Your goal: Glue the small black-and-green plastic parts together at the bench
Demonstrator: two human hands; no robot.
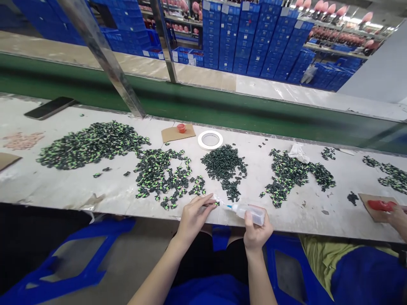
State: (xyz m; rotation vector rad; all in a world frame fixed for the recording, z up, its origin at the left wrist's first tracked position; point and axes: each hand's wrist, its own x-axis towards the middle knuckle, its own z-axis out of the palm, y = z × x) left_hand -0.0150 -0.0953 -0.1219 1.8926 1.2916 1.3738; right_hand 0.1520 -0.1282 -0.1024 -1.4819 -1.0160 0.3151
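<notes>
— Left hand?
— Thumb and forefinger pinched on a small green-and-black part, other fingers curled, at the near edge of the table.
— Right hand?
— Wrapped around a clear squeeze bottle, lying almost flat, nozzle pointing to nine o'clock, tip just beside the pinched part. Touching or not: cannot tell.
— Step in hand?
— Looks like dosing one part from the bottle, judging by nozzle and part brought together.
— Next move calls for?
— Probably a steady tip, a light squeeze, a firm pinch so the piece does not roll.
— Farther out?
— At twelve o'clock from the hands, a dark pile; at eleven, a greener pile; at ten, well apart, the largest heap. At one to two o'clock, another spread with a white rag on its far edge.
— Beyond the piles?
— Roll of white tape at twelve, a scrap of cardboard bearing a red cap just left of it, a phone far off at ten.
— Anyone else?
— Co-worker's hand at three o'clock, beside a red item on cardboard.
</notes>
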